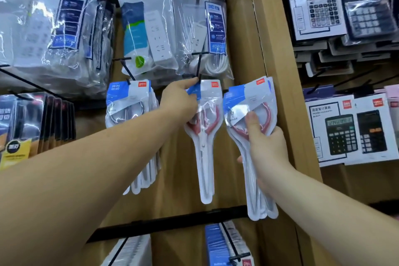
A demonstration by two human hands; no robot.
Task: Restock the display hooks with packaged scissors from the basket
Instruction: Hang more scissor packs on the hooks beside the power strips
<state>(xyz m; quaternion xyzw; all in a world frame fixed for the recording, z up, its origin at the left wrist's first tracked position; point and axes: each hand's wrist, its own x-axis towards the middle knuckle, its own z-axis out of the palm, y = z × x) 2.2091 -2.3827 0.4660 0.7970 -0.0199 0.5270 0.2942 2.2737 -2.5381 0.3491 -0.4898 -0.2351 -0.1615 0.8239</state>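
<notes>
- The right hand [267, 149], at 4 o'clock from the middle of the view, grips a stack of scissors packs [246, 99]. The thumb presses on the front over the red handles and the fingers curl round the back.
- The stack stands upright with its blades pointing to 6 o'clock, and it is not on any hook.
- The left hand [179, 101], close to the middle of the view, pinches the blue top corner of a single scissors pack [205, 153]. Its forefinger stretches toward 1 o'clock.
- The single scissors pack hangs straight down, just beside the stack at its 9 o'clock. Its header sits at the tip of a black hook [198, 67]; I cannot tell whether the hole is threaded on.
- At 9 o'clock of the left hand, a bunch of hung packs [129, 110] with grey-handled scissors fills a neighbouring hook.
- At 6 o'clock, a black rail [172, 223] crosses the board below the packs.
- Farther back at 12 o'clock hang bagged power strips [155, 32].
- At 3 o'clock, past a wooden post [278, 84], stand boxed calculators [343, 131].
</notes>
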